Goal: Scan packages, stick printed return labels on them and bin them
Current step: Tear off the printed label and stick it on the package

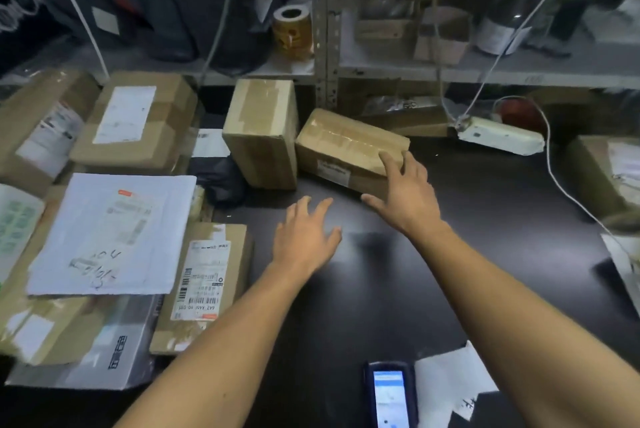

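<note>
Boxes left of taped box

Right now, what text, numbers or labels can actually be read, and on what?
"647 XA6L 00 035", roughly, upside down: label on the flat brown box.
White mailer: handwriting, illegible.
Label on the box under the right hand: blurred.
Handheld scanner screen: unreadable.
</note>
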